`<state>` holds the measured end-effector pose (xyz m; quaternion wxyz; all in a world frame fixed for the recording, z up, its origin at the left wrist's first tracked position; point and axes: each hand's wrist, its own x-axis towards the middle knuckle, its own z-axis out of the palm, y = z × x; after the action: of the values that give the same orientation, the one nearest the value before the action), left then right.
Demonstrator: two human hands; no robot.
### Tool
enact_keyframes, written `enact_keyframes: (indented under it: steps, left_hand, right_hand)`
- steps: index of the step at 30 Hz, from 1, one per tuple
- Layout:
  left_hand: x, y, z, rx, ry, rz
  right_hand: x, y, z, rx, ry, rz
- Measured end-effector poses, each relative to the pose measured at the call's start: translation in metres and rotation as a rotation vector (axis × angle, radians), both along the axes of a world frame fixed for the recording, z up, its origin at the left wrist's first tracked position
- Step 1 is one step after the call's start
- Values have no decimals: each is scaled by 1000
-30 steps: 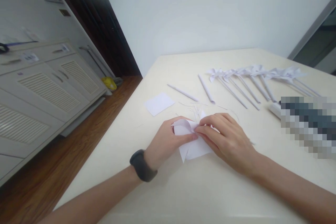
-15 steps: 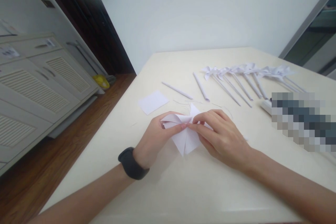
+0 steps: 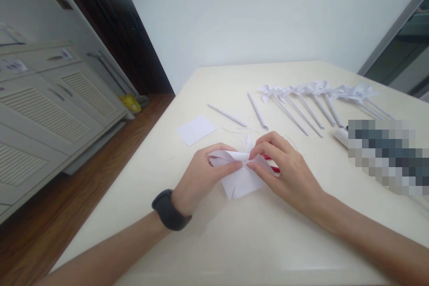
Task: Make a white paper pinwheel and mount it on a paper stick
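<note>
Between my hands is a white sheet of paper (image 3: 244,181) with slits cut in from its edges and its upper part curled over. My left hand (image 3: 211,170), with a black band (image 3: 170,210) on the wrist, pinches the paper's left side, thumb near the centre. My right hand (image 3: 281,165) is closed on the paper's right side, thumb and fingertips at the middle. Red handles (image 3: 275,169), perhaps of scissors, show behind my right fingers; the rest of that tool is hidden.
A blank paper square (image 3: 196,130) and two rolled paper sticks (image 3: 257,111) lie beyond my hands. Thin paper scraps (image 3: 239,131) are nearby. Several paper pinwheels (image 3: 315,89) on sticks line the back right of the table (image 3: 217,82). A blurred-out object (image 3: 385,152) lies at right.
My right hand has shifted slightly right and opened a gap beneath its fingers, exposing the red handles. The paper has turned a little and spread flatter at its lower right.
</note>
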<state>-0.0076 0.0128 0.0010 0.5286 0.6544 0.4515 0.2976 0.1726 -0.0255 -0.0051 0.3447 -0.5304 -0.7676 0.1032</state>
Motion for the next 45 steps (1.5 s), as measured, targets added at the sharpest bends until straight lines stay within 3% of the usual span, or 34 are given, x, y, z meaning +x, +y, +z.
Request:
enact_keyframes:
  steps: [8,13,17,22,31,34,45]
  left_hand:
    - [3,-2,0,91,57,-54]
    - [4,-6,0,203,161,-74]
    - [3,-8,2,201,211,-73]
    - [2,-6,2,184,199,-116]
    - [-1,5,-1,-19,-98,-186]
    - [-3,12,1,-63,-93,-173]
    - [-2,14,4,3,-114,-71]
  right_hand:
    - [4,2,4,-47,46,27]
    - [7,1,5,-231,-73,76]
    - [8,1,6,-355,-57,137]
    - [10,3,7,-380,10,221]
    - [13,10,3,-423,63,127]
    - [15,10,5,-394,65,109]
    - [17,10,7,-396,83,98]
